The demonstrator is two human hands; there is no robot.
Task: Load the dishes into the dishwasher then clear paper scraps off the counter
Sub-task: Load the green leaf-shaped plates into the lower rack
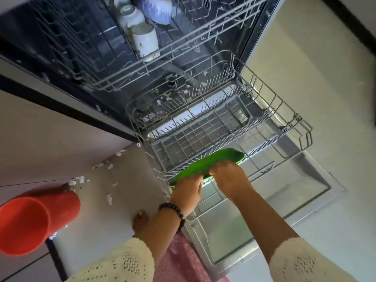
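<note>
A green plate [211, 162] is held on edge at the near rim of the pulled-out lower rack [223, 127] of the dishwasher. It is gripped by both hands: the left hand [188, 193] is curled round its near lower edge, and the right hand [228, 176] is closed over its upper edge, fingers wrapped on the rim. A dark bead bracelet [175, 212] is worn on the left wrist, and cream knitted sleeves [126, 263] cover both forearms. The open dishwasher door [284, 200] lies flat beneath the rack. In the upper rack [142, 64], a white mug [142, 37] and a blue-and-white bowl [156, 9] are set upside down. Small white paper scraps [79, 180] are scattered over the pale surface to the left of the rack. A red cup [34, 220] is seen lying on its side at the left edge, its mouth turned toward the camera.
</note>
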